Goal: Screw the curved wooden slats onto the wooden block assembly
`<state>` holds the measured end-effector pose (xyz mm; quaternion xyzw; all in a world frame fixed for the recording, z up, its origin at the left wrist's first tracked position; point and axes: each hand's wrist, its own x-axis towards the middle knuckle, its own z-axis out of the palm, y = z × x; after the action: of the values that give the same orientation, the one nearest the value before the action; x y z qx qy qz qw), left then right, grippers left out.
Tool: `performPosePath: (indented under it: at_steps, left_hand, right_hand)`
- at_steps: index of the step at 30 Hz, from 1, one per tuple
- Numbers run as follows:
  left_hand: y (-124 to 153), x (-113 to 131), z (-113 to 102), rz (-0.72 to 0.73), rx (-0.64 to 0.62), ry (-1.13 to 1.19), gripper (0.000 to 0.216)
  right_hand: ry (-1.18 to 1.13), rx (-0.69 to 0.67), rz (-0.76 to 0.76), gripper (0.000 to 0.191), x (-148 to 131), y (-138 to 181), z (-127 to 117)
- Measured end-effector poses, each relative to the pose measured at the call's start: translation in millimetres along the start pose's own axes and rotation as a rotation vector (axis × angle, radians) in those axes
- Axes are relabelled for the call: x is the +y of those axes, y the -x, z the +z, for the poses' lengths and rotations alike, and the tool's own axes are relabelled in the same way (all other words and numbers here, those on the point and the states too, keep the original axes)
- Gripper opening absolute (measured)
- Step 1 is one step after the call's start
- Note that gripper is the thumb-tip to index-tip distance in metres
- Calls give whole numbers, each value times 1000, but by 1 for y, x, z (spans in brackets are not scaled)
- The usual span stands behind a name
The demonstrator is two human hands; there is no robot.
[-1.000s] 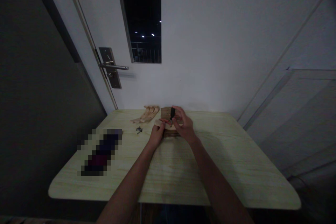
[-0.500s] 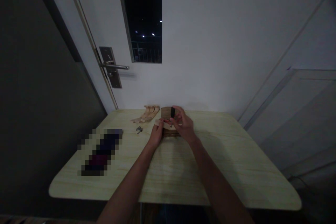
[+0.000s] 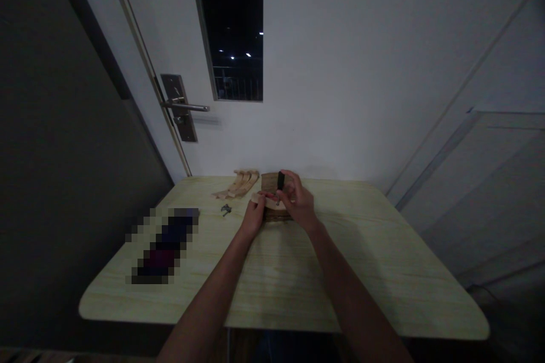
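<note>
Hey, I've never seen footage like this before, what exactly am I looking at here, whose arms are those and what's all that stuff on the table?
This is one picture from a camera worn on a person's head, looking forward and down, so the two bare arms are the wearer's own. There is no machine. The left hand steadies a pale wooden piece on top of a darker wooden block. The right hand holds a small black-handled tool upright over it; its tip is too small to make out. All this sits on a light wooden table. Farther left lie a few curved wooden slats, some small metal screws, and a blurred-out dark object. Behind are a door handle and a dark window.
</note>
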<state>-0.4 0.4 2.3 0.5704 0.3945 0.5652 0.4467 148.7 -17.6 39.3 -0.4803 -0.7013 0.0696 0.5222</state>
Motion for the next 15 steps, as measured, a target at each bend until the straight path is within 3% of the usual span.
performPosePath:
  at_steps: [6, 15]
  left_hand:
    - [0, 2, 1, 9, -4, -4, 36]
    - [0, -2, 1, -6, 17, 28, 34]
  right_hand:
    - [65, 36, 32, 46, -4, 0, 1]
    - [-104, -3, 22, 40, -5, 0, -2]
